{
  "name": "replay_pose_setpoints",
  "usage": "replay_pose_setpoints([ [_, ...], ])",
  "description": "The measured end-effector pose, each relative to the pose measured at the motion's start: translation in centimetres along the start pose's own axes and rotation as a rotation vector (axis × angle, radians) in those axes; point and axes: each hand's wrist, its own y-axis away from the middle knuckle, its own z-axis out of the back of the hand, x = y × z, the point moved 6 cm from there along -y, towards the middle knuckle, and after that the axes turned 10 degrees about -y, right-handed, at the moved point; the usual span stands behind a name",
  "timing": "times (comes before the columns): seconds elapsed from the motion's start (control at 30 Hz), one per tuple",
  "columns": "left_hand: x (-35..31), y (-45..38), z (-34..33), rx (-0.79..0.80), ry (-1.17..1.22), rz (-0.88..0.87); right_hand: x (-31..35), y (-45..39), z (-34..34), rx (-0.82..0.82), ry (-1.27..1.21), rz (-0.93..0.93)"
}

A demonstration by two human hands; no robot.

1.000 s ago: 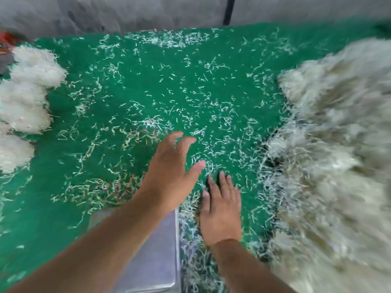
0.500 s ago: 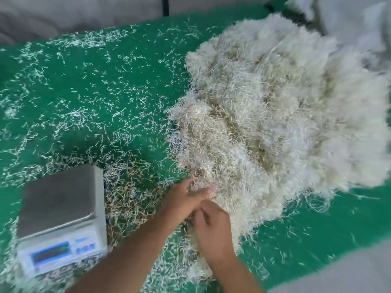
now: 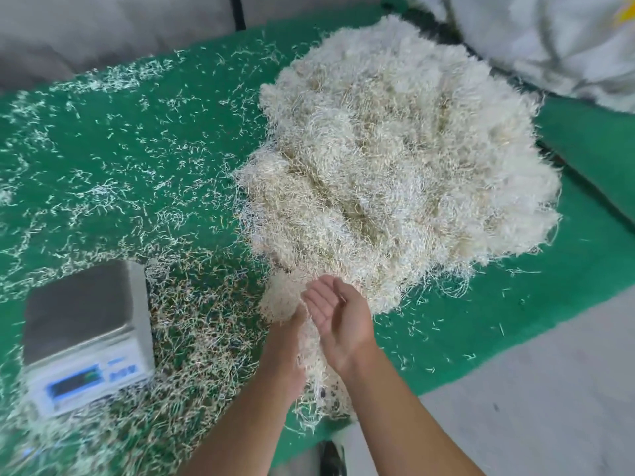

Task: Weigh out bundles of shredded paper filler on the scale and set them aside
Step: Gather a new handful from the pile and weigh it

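A wad of filler (image 3: 311,341) now sits between the two hands at the near edge of the pile (image 3: 395,159), drawn toward the person but joined to the pile by trailing strands at its far end. Half a second ago both hands were pressed low into the pile's near fringe; now they have lifted and pulled back, with a loose tail of shreds hanging down between the forearms. A second ago the hands were over bare bench, so the view has swung from the done bundles to the supply.

The right hand (image 3: 338,314) is turned palm up, fingers (image 3: 318,297) loosely curled and spread, cupping the wad from the right, not clenched on it. The left hand (image 3: 287,334) is mostly buried in the shreds; it presses the wad from the left, but I cannot tell whether its fingers are closed.

The scale (image 3: 82,334) stands well to the left on the green bench (image 3: 103,132), its pan bare and its display lit but too blurred to read. Stray shreds litter the bench all around it and lie thick just to its right.

This looks like the start of a fresh cycle: a portion is being separated, not yet weighed. The wad probably needs tearing free of the pile before it goes to the pan. Filler this springy and tangled is likely to drag extra strands along and shed some on the way, so the amount will likely want trimming or topping up on the scale.
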Motion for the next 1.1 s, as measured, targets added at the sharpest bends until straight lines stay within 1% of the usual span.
replay_pose_setpoints([
  [0.1,-1.0,0.9,1.9,-0.170,-0.014,-0.021,1.4,1.5,0.7,-0.030,0.135,0.150],
  [0.13,-1.5,1.2,2.5,-0.188,-0.044,-0.039,2.2,2.3,1.2,-0.084,0.193,0.208],
  [0.2,-2.5,2.0,3.8,-0.180,-0.116,-0.005,3.4,4.3,2.2,-0.234,0.375,0.312],
  [0.23,-3.4,2.7,4.4,-0.217,-0.161,-0.009,3.5,5.1,2.7,-0.292,0.465,0.322],
  [0.27,-4.5,3.3,5.3,-0.264,-0.173,-0.039,3.0,5.8,3.1,-0.313,0.548,0.271],
  [0.3,-5.3,3.9,5.7,-0.252,-0.175,-0.055,1.9,6.4,3.2,-0.291,0.601,0.162],
  [0.33,-5.5,4.0,5.8,-0.208,-0.188,-0.092,0.4,7.0,3.1,-0.238,0.614,0.005],
  [0.4,-5.9,5.4,6.0,-0.211,-0.153,-0.119,-2.5,8.1,1.8,-0.052,0.467,-0.279],
  [0.47,-6.8,7.6,5.9,-0.220,-0.152,-0.223,-4.6,8.5,-1.0,0.192,0.264,-0.433],
  [0.5,-6.9,8.5,5.8,-0.207,-0.156,-0.208,-5.1,8.6,-2.5,0.266,0.201,-0.467],
  [0.53,-6.7,8.9,5.6,-0.195,-0.143,-0.197,-5.0,8.8,-3.8,0.288,0.170,-0.458],
  [0.63,-6.7,9.7,5.9,-0.279,-0.331,-0.262,-3.6,8.8,-6.5,0.241,0.140,-0.393],
  [0.67,-6.7,10.1,6.3,-0.310,-0.362,-0.260,-3.3,8.5,-6.8,0.227,0.151,-0.381],
  [0.7,-6.8,10.2,6.7,-0.338,-0.367,-0.255,-3.0,8.1,-6.9,0.197,0.192,-0.363],
  [0.73,-6.7,10.1,7.2,-0.348,-0.290,-0.242,-2.7,7.5,-6.8,0.145,0.276,-0.329],
  [0.8,-7.6,10.4,7.5,-0.346,-0.235,-0.258,-1.8,6.2,-6.2,-0.009,0.506,-0.240],
  [0.87,-8.8,11.6,7.3,-0.314,-0.338,-0.319,-1.3,5.4,-6.8,-0.079,0.613,-0.188],
  [0.97,-10.2,12.3,7.4,-0.343,-0.497,-0.387,0.8,4.9,-10.4,-0.116,0.644,-0.100],
  [1.0,-10.5,12.6,7.4,-0.322,-0.483,-0.424,1.8,4.8,-11.8,-0.132,0.627,-0.071],
  [1.1,-10.8,13.1,8.9,-0.378,-0.629,-0.477,5.9,3.1,-15.2,-0.163,0.496,0.011],
])
